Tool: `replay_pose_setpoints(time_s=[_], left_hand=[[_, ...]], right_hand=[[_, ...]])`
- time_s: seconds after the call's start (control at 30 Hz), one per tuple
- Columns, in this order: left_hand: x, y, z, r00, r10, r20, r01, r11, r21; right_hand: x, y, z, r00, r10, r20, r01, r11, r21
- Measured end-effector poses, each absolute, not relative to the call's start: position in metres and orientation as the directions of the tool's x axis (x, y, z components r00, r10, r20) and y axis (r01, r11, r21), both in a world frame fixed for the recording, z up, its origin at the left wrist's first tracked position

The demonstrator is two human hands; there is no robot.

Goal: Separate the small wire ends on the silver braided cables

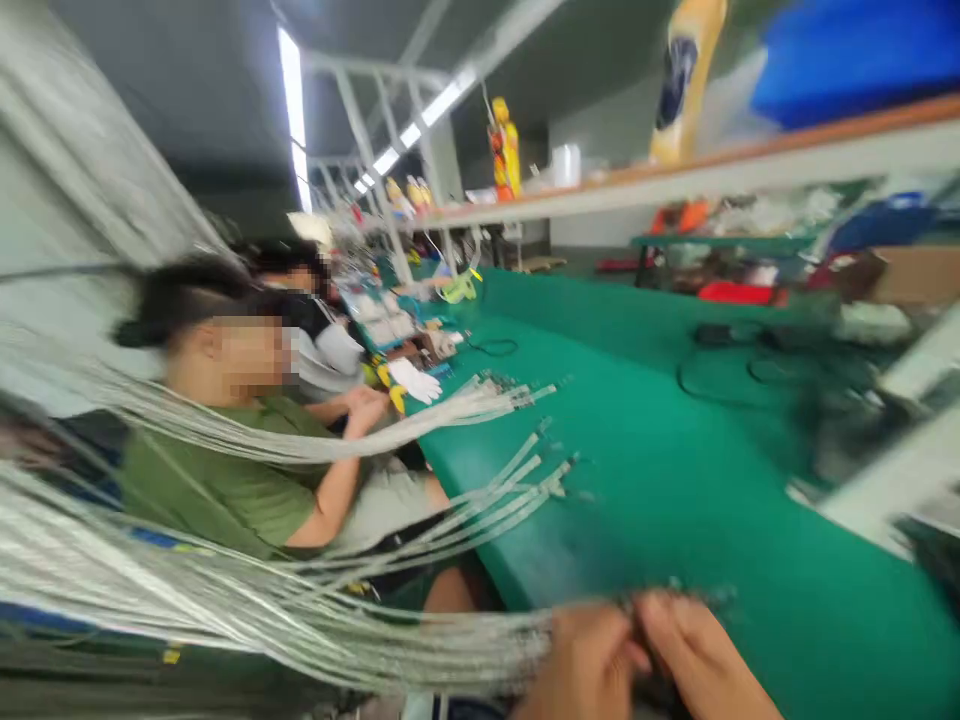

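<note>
Both my hands are close together at the bottom of the view, over the near edge of the green table [645, 450]. My left hand [581, 660] is closed at the end of a thick bundle of pale cables [360, 640]; what its fingers pinch is blurred. Beside it, my right hand [694, 650] has its fingers pressed together near the dark cable ends, and its hold is too smeared to name. Farther off, two smaller groups of pale cables [435, 415] [517, 500] lie with their dark-tipped ends on the table.
A person in a green shirt [225, 480] sits at the left, hands together near a white glove [415, 381]. Others sit beyond. A raised shelf [622, 190] crosses the upper right, above a white post [892, 450] and dark cords [712, 390].
</note>
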State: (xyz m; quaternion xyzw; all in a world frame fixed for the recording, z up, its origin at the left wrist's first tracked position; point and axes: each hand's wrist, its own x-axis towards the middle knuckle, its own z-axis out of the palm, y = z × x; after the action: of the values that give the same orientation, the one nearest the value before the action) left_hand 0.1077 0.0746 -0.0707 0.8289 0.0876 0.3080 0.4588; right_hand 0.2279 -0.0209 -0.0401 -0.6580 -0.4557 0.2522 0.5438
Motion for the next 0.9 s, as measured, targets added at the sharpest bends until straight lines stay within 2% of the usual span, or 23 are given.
replay_pose_setpoints(time_s=[0.13,0.23,0.53,0.73,0.9], left_hand=[[0.108,0.062,-0.107,0.794,0.479,0.374,-0.130,-0.468,0.874],[0.109,0.064,-0.113,0.786,0.484,0.385,-0.140,-0.468,0.873],[0.097,0.052,-0.085,0.749,0.446,0.489,-0.172,-0.582,0.795],[0.074,0.045,-0.056,0.752,0.471,0.461,-0.157,-0.551,0.819],[0.062,0.038,-0.051,0.750,0.515,0.415,-0.124,-0.507,0.853]], right_hand=[[0.231,-0.029,-0.066,0.421,0.907,0.023,0.252,-0.093,-0.963],[0.231,-0.031,-0.066,0.386,0.923,0.007,0.274,-0.108,-0.956],[0.214,-0.040,-0.039,0.383,0.902,0.201,0.539,-0.041,-0.841],[0.199,-0.048,-0.021,0.365,0.876,0.316,0.560,0.064,-0.826],[0.191,-0.058,-0.023,0.419,0.823,0.383,0.494,0.147,-0.857]])
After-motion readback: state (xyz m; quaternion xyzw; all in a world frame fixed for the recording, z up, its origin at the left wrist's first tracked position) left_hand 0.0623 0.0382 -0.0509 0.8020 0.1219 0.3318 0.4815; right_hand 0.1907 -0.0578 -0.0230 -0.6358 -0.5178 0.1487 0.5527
